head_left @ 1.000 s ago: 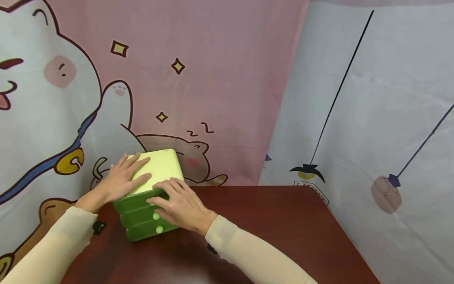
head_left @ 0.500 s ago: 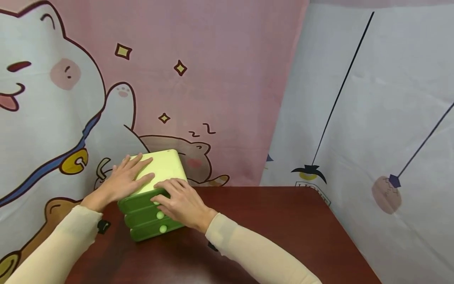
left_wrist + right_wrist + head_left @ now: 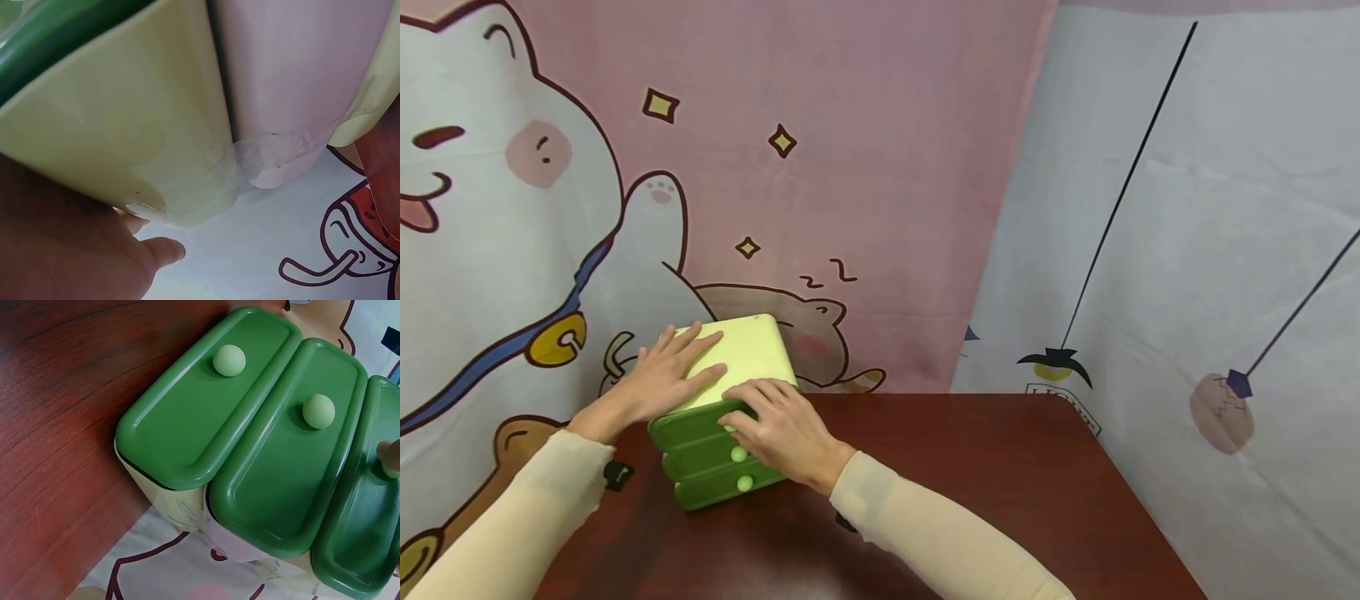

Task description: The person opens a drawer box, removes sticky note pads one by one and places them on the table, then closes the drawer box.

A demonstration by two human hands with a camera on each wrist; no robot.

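A small chest of drawers (image 3: 760, 350) with a pale yellow top and green drawer fronts stands tilted to my view on the table. My left hand (image 3: 658, 379) rests on its top with fingers spread. At the upper front edge, my right hand (image 3: 786, 429) has its fingers bent, with a digit at the top drawer's knob (image 3: 389, 470). The middle drawer (image 3: 294, 456) and bottom drawer (image 3: 206, 406) show round pale green knobs and sit closed. The left wrist view shows the chest's yellow side (image 3: 137, 119) and pink side (image 3: 287, 75), with clear tape across them.
The dark red wooden table (image 3: 985, 483) extends to the right of the chest. Behind stands a pink and white curtain (image 3: 880, 167) printed with cartoon cats. A small black object (image 3: 619, 475) shows by the left sleeve.
Between the first two frames, the view shifts slightly, so the chest and hands appear a little farther right. Both hands keep their places on the chest, and the drawers look unchanged.
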